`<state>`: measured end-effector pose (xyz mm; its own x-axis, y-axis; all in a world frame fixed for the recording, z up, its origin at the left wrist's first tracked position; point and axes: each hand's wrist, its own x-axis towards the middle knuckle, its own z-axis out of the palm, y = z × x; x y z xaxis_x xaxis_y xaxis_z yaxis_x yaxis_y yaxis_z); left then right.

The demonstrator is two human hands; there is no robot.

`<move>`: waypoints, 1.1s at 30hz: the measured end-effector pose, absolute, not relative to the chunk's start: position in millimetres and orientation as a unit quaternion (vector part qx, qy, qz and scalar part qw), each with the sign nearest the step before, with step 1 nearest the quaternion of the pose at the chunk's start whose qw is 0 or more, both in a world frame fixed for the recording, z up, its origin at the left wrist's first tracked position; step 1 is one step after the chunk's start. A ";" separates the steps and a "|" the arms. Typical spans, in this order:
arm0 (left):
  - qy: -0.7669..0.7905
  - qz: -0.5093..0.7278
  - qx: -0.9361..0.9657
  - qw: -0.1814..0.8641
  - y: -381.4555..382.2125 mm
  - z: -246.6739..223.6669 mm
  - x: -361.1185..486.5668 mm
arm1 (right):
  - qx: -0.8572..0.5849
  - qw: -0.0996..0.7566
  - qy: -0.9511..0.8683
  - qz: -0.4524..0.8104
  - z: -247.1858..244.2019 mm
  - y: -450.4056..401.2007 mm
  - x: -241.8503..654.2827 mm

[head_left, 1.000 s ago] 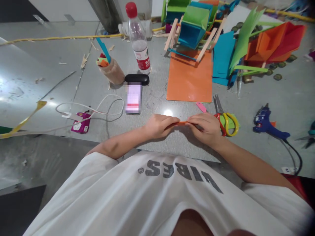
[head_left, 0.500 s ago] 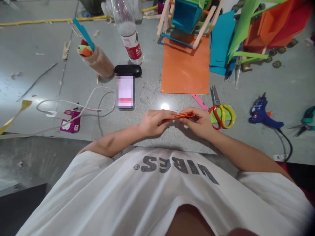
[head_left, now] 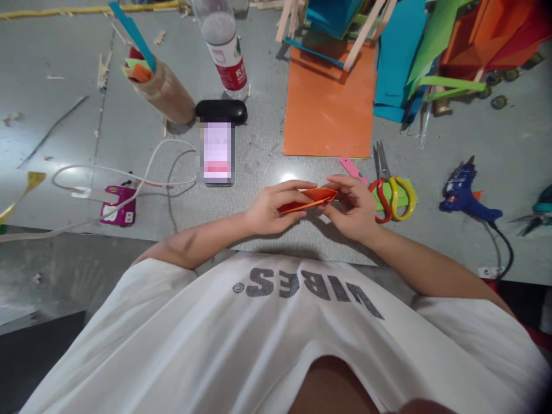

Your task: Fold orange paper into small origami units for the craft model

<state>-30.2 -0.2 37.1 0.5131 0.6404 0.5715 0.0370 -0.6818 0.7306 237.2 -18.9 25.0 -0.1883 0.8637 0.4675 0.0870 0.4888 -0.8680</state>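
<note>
A piece of folded orange paper (head_left: 307,200) is between my two hands, just above the near part of the table. My left hand (head_left: 269,208) grips its left part, fingers on the far side and thumb on the near side. At the paper's pointed right end, my right hand (head_left: 356,210) has its fingers curled, with the thumb and fingertips against the tip. Close to my right hand lie scissors (head_left: 393,192) with red and yellow handles, on a green paper piece (head_left: 380,201). A pink cutter (head_left: 350,167) rests just beyond that hand.
Orange sheets (head_left: 328,115) lie ahead, under a wooden stick frame (head_left: 357,49). A blue glue gun (head_left: 463,190) and pliers (head_left: 537,215) are at right. To the left stand a bottle (head_left: 228,63), a phone (head_left: 218,152), a paper-filled cup (head_left: 166,95) and a purple cabled device (head_left: 118,205).
The folded paper has turned so more of its face shows. My left hand holds it further along, and my right hand's fingers have opened out somewhat at its tip. The view has shifted slightly.
</note>
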 end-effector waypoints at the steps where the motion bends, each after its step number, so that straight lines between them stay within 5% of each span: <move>1: 0.201 0.449 0.802 0.339 0.2 36.8 -29.8 | -0.340 0.546 -0.684 0.343 22.4 -17.9 236.6; 10: 0.192 0.437 0.803 0.357 -2.7 40.1 -28.3 | -0.287 0.586 -0.732 0.197 21.7 -10.2 238.9; 33: 0.217 0.441 0.807 0.328 -1.4 42.7 -30.4 | -0.352 0.507 -0.726 0.303 34.5 -10.8 245.5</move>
<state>-30.4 -1.4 42.7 0.5172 0.6392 0.5691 0.0608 -0.6907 0.7206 245.5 -10.8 34.5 -0.2373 0.8187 0.5229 0.2034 0.5682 -0.7974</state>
